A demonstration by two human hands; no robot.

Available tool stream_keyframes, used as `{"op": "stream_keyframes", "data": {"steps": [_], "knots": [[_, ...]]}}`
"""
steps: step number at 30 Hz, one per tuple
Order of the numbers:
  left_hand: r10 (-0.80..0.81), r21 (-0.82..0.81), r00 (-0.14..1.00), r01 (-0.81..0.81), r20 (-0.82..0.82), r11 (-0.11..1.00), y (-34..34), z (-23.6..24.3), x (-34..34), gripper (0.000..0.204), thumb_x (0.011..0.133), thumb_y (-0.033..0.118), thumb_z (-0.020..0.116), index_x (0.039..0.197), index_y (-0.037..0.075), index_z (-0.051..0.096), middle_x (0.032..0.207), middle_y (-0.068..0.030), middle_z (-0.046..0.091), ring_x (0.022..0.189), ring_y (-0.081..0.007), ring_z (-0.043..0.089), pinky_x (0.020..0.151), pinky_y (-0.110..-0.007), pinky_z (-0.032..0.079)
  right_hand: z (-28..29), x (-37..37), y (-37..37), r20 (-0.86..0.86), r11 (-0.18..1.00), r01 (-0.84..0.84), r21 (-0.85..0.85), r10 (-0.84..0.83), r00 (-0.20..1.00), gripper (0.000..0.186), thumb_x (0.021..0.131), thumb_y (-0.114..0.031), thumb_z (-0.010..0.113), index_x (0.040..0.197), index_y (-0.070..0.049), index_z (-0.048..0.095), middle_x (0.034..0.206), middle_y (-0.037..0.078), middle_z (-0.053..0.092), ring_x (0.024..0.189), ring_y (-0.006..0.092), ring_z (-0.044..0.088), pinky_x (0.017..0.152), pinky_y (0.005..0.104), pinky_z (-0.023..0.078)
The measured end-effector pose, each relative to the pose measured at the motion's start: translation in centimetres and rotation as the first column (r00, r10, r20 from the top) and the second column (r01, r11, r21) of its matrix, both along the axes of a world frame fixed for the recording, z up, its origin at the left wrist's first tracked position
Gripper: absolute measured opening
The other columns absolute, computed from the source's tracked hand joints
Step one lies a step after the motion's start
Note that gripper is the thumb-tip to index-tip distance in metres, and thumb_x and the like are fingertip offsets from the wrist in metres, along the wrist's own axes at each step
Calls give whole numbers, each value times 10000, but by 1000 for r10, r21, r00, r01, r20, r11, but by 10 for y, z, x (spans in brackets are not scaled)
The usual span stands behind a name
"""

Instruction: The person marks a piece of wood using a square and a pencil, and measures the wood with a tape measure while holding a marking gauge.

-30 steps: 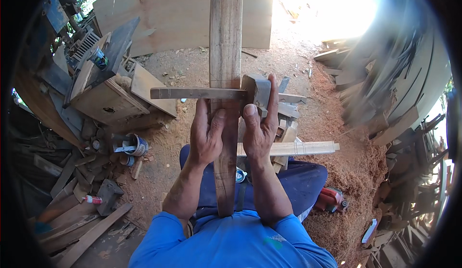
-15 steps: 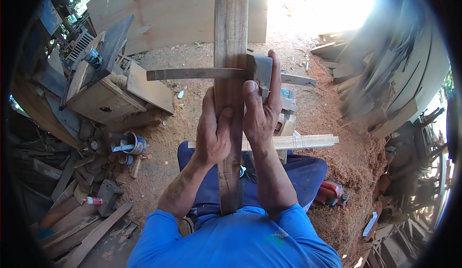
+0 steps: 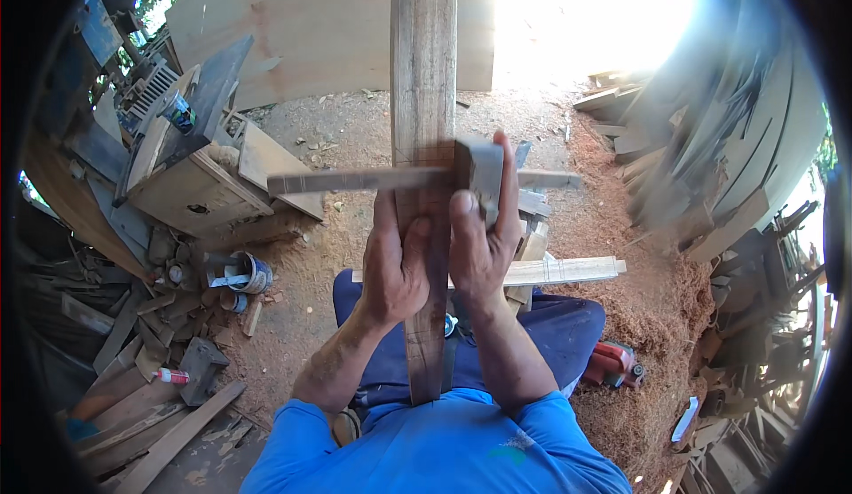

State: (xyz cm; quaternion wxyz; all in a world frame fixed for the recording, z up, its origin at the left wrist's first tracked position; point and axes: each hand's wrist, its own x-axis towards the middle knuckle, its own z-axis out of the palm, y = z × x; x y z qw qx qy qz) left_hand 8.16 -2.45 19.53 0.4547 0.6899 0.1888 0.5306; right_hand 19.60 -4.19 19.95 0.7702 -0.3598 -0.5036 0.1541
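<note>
A long wooden board [image 3: 423, 77] points away from my body, its near end against my shirt. Around its left edge my left hand [image 3: 395, 268] is closed, with the thumb lying on the top face. My right hand [image 3: 484, 250] grips the block of a wooden marking gauge [image 3: 479, 174], thumb on its near side and fingers along its right. The block sits at the board's right edge. Its slim beam crosses over the board and sticks out on both sides, slightly blurred. Pencil-like lines run across the board near the gauge.
A second marked wooden piece [image 3: 568, 270] lies crosswise by my lap. To the right, a red power tool [image 3: 612, 363] rests among wood shavings [image 3: 657, 316]. Left are a wooden cabinet [image 3: 200, 192] and a bucket [image 3: 253, 274]. Planks [image 3: 772, 130] lean at the far right.
The marking gauge and my right hand have slid toward me along the board. My left hand has also come slightly nearer.
</note>
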Motion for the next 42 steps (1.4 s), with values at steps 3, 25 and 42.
{"op": "stream_keyframes", "data": {"steps": [3,25,42], "knots": [[90,21,996,-90,-21,996,-2,-4,0,473,1124,160,386,1543,-29,274,1340,-156,597,1199,-209,605,1006,-330,486,12,1,-3,10,997,-14,-82,15,1000,720,1035,-228,580,1595,82,251,1599,222,400,1424,267,446,1188,395,338],[-218,-339,973,232,80,912,11,54,20,364,1044,196,617,1270,-5,415,1093,-121,618,949,-204,711,792,-359,649,154,57,74,-63,983,63,171,-53,997,645,1075,-262,557,1603,11,306,1172,72,631,983,102,582,862,250,490],[-201,-330,979,205,46,922,12,42,21,416,1049,240,612,1341,48,387,949,-150,673,789,-235,733,714,-377,639,130,51,82,-88,959,129,251,-110,990,625,1062,-243,583,1578,29,359,1125,47,625,954,80,560,802,234,478]]}}
